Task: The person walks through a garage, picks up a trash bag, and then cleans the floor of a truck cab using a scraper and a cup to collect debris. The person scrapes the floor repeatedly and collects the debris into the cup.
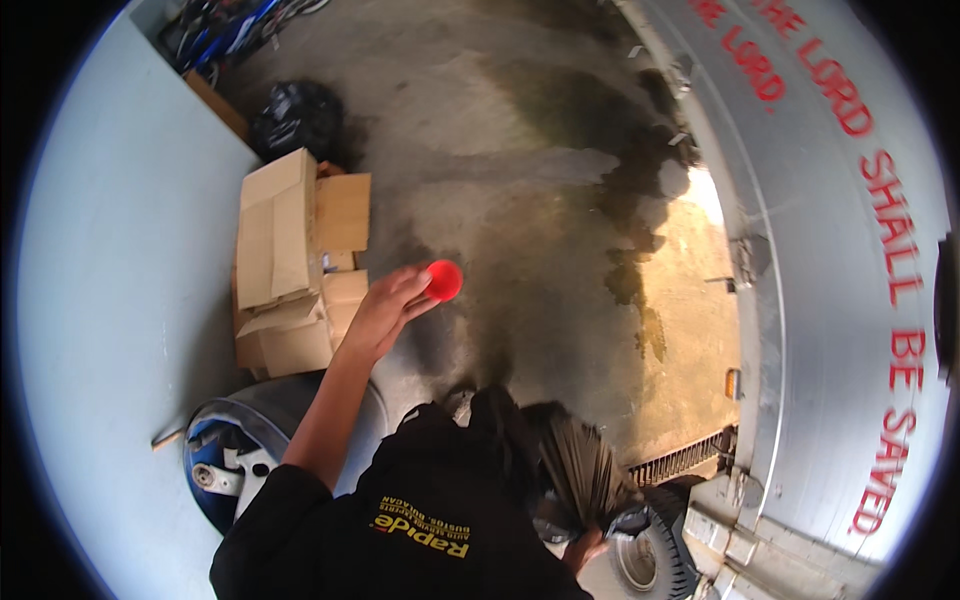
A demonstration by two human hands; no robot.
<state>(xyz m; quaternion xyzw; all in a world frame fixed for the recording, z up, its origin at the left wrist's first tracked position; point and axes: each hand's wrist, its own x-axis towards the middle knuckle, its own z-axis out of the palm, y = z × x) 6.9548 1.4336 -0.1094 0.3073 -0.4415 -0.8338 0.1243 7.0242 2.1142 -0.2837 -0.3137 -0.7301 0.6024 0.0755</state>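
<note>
Stretched out ahead of me, my left hand point(390, 305) grips a small round red object point(444, 281), like a cup or a cap, between thumb and fingers. Low in the view, partly behind my dark shirt, my right hand point(587, 549) is closed on the gathered end of a black plastic bag point(580, 465). The bag hangs beside my leg, and its contents cannot be seen. Just beyond my left hand stand brown cardboard boxes point(275, 235) with loose flaps.
A blue drum point(222, 425) holding metal parts stands left of my forearm, by a pale blue wall point(110, 260). Farther off lies a black garbage bag point(297, 118). To the right are a silver truck body point(800, 250), a tire point(668, 540) and a floor grate point(680, 458). Dark stains mark the concrete.
</note>
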